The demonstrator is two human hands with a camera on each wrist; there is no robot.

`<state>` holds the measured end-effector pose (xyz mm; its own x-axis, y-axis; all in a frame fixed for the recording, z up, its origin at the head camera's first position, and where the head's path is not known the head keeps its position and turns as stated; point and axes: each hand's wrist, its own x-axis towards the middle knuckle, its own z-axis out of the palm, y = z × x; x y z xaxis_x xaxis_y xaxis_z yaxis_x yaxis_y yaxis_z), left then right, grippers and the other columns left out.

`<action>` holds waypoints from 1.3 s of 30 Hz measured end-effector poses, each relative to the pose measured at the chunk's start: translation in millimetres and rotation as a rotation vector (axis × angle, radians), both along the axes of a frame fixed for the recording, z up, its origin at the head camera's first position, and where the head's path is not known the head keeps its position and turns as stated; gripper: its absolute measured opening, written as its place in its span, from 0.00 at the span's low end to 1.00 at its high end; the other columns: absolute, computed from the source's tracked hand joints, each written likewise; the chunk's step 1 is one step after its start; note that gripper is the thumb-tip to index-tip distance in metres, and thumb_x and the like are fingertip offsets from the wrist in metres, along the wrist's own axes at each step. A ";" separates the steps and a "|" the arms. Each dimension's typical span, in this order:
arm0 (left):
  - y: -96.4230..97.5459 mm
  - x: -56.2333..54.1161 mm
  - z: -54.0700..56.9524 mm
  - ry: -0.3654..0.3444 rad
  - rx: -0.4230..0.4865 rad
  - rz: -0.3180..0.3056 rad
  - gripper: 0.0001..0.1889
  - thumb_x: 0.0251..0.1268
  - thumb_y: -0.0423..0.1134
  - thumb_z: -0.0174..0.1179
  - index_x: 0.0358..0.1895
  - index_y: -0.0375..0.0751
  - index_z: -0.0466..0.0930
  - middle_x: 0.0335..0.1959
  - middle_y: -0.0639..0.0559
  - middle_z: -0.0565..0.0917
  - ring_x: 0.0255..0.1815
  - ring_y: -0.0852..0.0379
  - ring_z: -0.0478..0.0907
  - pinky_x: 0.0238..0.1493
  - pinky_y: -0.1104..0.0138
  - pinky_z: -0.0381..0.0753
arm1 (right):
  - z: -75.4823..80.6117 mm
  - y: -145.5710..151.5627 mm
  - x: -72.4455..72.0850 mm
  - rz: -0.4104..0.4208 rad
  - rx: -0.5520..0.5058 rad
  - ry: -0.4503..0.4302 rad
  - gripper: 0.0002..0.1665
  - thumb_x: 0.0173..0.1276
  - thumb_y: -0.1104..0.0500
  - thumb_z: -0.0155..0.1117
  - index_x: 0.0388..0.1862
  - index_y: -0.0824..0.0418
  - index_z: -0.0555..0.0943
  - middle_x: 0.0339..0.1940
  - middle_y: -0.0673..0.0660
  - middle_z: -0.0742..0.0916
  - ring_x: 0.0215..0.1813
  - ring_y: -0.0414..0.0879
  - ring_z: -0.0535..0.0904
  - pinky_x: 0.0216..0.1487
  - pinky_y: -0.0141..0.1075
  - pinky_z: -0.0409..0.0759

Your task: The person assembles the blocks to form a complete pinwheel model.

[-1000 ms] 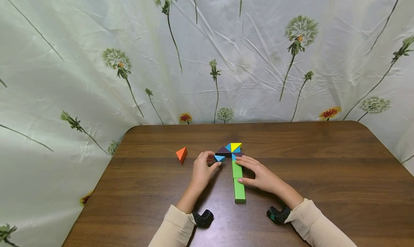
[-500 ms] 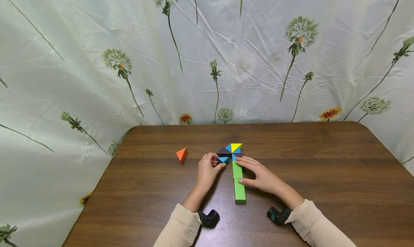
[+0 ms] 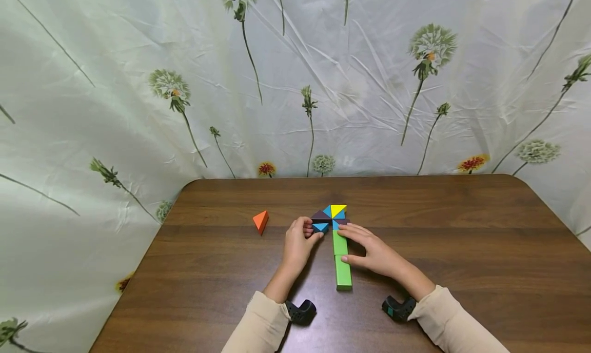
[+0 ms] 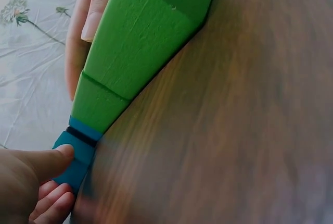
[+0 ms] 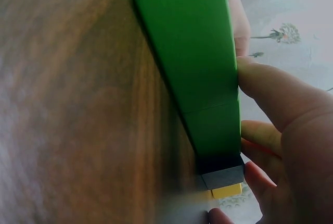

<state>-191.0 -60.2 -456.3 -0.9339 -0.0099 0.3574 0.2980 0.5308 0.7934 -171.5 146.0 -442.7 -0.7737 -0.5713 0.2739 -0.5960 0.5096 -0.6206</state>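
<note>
My left hand (image 3: 297, 242) pinches a blue triangular block (image 3: 320, 228) between thumb and fingers, right beside a dark purple triangular block (image 3: 320, 216). In the left wrist view, the thumb lies across that blue block (image 4: 75, 166), close to the blue piece at the end of the green row. Two green rectangular blocks (image 3: 343, 273) lie end to end, leading up to a cluster of triangles with a yellow one (image 3: 339, 209) at the top. Fingertips and thumb of my right hand (image 3: 376, 250) rest along the green blocks with its fingers extended; in the right wrist view they touch the row's side.
An orange triangular block (image 3: 260, 222) lies apart on the brown wooden table (image 3: 438, 219), left of the hands. Black wrist devices (image 3: 302, 312) sit at both cuffs. A white curtain with dandelion prints (image 3: 369, 86) hangs behind the table's far edge.
My left hand has moved to the right, carrying the blue triangular block up against the cluster beneath the purple one. The right hand has stayed on the green blocks.
</note>
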 end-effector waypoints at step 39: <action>15.9 -4.0 -2.1 0.063 -0.036 0.070 0.14 0.45 0.29 0.68 0.33 0.34 0.72 0.30 0.48 0.74 0.30 0.57 0.79 0.32 0.75 0.76 | -0.2 0.1 -0.2 0.006 0.000 -0.009 0.36 0.59 0.47 0.63 0.63 0.63 0.68 0.64 0.58 0.69 0.67 0.56 0.56 0.60 0.54 0.57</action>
